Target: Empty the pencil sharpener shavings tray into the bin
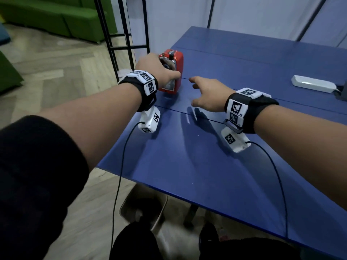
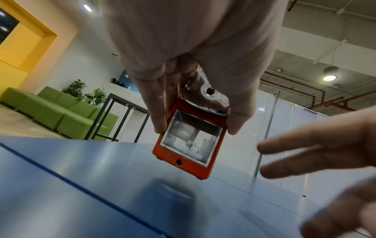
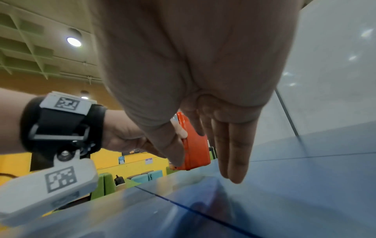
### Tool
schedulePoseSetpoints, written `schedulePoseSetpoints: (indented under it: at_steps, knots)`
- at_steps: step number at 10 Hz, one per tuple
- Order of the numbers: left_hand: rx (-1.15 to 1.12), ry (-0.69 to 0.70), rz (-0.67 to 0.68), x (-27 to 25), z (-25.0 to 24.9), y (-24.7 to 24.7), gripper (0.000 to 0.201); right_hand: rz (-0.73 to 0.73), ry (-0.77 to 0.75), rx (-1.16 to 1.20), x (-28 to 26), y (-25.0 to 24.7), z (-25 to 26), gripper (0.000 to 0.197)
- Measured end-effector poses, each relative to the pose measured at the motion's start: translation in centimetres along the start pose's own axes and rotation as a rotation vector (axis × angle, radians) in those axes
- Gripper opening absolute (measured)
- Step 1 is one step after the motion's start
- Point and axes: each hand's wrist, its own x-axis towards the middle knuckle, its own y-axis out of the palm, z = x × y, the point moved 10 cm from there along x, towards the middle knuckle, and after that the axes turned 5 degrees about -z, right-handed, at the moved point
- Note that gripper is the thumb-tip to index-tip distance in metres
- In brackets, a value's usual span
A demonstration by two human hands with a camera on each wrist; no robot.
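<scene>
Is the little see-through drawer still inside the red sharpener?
Yes, in. The clear shavings tray sits flush in the red pencil sharpener, gripped by the left hand.

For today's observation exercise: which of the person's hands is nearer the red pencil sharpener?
Left. The left hand grips the red pencil sharpener; the right hand hovers open beside it, not touching.

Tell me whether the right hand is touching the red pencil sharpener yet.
Apart. The left wrist view shows the right hand open, with blue table and background visible between its fingertips and the pencil sharpener, which the left hand grips.
</scene>
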Motion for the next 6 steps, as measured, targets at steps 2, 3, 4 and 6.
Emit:
schedulePoseSetpoints:
  at_steps: [2,3,4,6]
  knots:
    - [0.018,-0.060,-0.015,1.1,1.3,1.0,0.059,0.026,0.036,-0.036,-0.7,0.4,-1.2,0.075]
    - [0.007,-0.080,-0.013,0.9,1.6,1.1,0.055,0.041,0.022,-0.045,-1.0,0.8,-0.8,0.072]
    - [-0.006,-0.081,-0.006,0.8,1.6,1.2,0.048,0.052,0.023,-0.037,-1.4,0.8,-0.6,0.069]
    - [-0.034,-0.155,0.116,-0.7,2.3,1.3,0.081,0.020,0.029,0.004,-3.2,-0.7,-0.4,0.066]
